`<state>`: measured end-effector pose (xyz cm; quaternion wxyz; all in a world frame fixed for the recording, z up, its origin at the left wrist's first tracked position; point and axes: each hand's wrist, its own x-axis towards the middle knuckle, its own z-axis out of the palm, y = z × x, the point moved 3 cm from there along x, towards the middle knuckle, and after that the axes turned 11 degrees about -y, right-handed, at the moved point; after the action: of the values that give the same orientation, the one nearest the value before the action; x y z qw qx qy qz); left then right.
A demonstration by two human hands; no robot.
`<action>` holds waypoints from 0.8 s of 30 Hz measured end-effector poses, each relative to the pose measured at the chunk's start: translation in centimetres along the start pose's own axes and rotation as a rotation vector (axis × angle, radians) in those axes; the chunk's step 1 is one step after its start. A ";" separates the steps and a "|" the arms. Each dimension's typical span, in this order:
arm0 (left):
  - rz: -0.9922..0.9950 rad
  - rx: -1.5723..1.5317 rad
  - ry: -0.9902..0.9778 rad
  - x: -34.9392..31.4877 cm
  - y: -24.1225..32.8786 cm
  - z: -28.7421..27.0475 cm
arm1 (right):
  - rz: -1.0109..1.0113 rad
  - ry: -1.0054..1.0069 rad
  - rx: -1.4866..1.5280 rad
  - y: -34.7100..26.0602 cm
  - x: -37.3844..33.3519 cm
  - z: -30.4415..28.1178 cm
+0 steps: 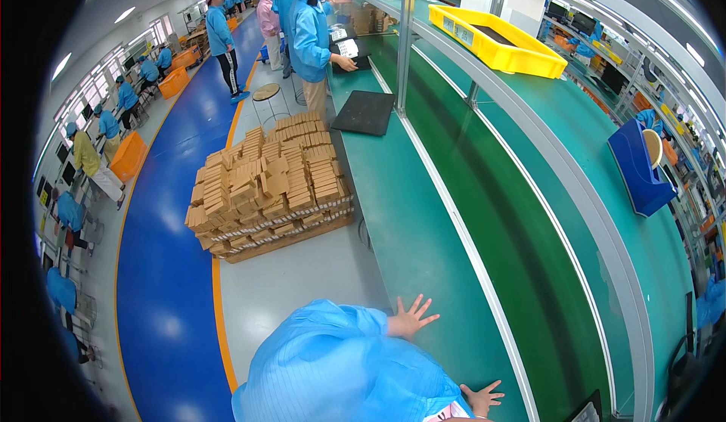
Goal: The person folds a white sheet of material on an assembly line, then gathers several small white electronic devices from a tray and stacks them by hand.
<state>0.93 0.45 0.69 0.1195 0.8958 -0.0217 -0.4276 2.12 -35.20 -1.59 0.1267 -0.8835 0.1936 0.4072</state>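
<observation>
My left hand [412,318] rests on the green workbench [408,233], palm down, fingers spread wide, nothing in it. Lower in view, my right hand [482,399] also lies on the green surface near the lower edge, its fingers apart and holding nothing. Blue work sleeves cover my arms. A dark flat object [588,407] is partly seen at the bottom, across the white rail from my right hand. Farther up the bench lies a black mat [364,113].
Stacked brown cartons [272,180] stand on a pallet to the left. A metal frame [560,142] arches over the dark green belt [491,218]. Beyond are a yellow tray [522,60] and a blue bin [639,169]. A co-worker [310,44] stands at the bench beside a stool [266,93].
</observation>
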 end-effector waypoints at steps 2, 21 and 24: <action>-0.002 0.001 0.007 0.1 -0.1 0.2 | -0.005 -0.009 0.014 -0.4 -0.6 -0.3; 0.000 0.001 -0.022 0.2 0.0 -0.1 | -0.028 0.005 0.007 0.2 -0.1 -0.2; -0.009 -0.006 -0.009 0.3 -0.2 0.3 | -0.033 0.001 -0.010 0.1 0.2 -0.1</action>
<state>0.84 0.51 0.27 0.1201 0.8936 -0.0171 -0.4323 2.29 -35.36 -1.72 0.1290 -0.8873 0.1772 0.4057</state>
